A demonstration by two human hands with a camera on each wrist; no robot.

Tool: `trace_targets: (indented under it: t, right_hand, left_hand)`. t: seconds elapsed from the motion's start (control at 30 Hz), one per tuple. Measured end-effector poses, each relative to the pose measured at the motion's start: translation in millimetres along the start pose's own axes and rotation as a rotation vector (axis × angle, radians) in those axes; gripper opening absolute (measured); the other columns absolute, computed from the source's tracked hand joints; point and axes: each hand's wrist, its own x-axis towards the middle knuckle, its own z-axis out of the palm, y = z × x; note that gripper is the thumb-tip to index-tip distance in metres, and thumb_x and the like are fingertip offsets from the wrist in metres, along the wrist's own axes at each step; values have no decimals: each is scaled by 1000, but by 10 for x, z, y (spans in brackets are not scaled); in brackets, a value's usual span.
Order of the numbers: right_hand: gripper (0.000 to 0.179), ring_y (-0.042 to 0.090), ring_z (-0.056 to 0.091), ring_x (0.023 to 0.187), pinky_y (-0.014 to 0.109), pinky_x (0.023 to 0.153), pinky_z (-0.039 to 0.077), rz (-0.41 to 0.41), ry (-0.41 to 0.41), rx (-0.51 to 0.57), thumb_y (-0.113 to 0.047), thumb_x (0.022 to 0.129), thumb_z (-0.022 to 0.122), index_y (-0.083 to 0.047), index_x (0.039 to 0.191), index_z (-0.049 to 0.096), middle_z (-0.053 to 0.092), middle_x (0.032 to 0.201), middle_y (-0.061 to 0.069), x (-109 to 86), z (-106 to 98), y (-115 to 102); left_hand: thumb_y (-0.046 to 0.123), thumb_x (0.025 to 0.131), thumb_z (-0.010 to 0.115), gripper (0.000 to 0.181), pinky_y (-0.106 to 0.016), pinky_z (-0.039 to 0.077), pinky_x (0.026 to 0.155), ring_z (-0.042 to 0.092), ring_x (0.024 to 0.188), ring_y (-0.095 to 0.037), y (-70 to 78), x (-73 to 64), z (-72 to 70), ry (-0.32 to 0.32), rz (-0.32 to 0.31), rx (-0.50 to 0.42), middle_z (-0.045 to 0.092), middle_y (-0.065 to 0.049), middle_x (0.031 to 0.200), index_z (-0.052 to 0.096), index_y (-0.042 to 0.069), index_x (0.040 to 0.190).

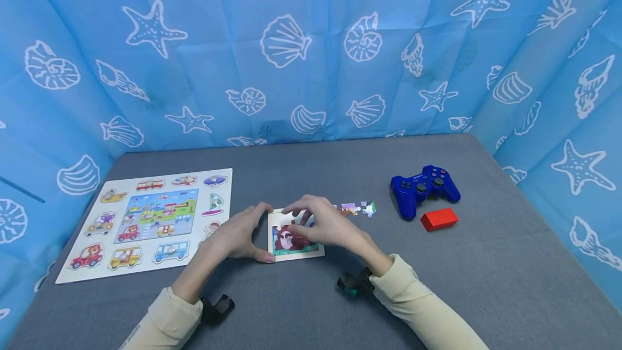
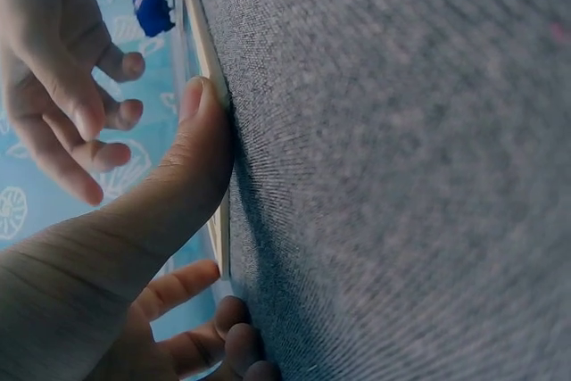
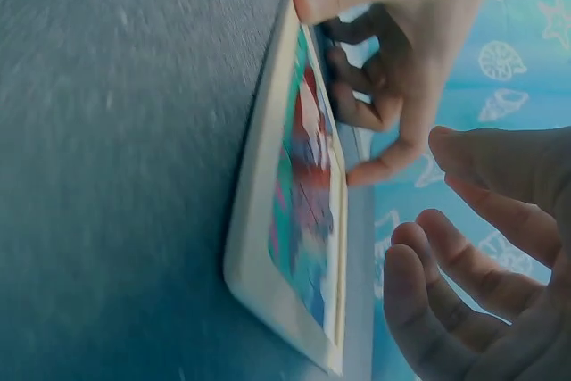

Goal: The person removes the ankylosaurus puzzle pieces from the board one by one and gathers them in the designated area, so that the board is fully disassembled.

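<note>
A small puzzle tray lies at the centre of the head view on the grey tabletop, and the left hand grips it along its left side. The right hand hangs over the tray with its fingers apart and, as far as the rather blurred wrist view permits to judge, holds nothing. Loose puzzle pieces lie near the right hand, while a blue game controller is farther to the right.
</note>
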Motion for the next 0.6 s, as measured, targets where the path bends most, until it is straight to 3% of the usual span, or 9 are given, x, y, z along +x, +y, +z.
trace_targets:
  t: [0.1,0.23,0.6]
  right_hand:
    - [32,10,66,75,26,69,57,10,-13,38,-8,93,74,2,122,70,70,97,15,48,73,-21]
    - [31,1,51,58,16,54,43,50,-57,123,-7,94,72,4,123,69,64,79,8,119,170,-39]
    - [32,0,46,58,14,55,37,132,-112,86,-7,93,73,4,123,70,57,69,-2,216,333,-59]
  left_hand:
    - [47,70,93,98,-55,50,99,63,118,-33,6,-2,6,7,7,-1,61,-15,128,41,18,148]
    - [46,70,94,99,-56,50,99,63,118,-33,-4,-6,7,12,14,-1,61,-16,128,41,17,148]
    - [47,68,94,100,-54,51,98,64,114,-33,-10,-28,5,24,36,4,62,-16,123,42,16,147]
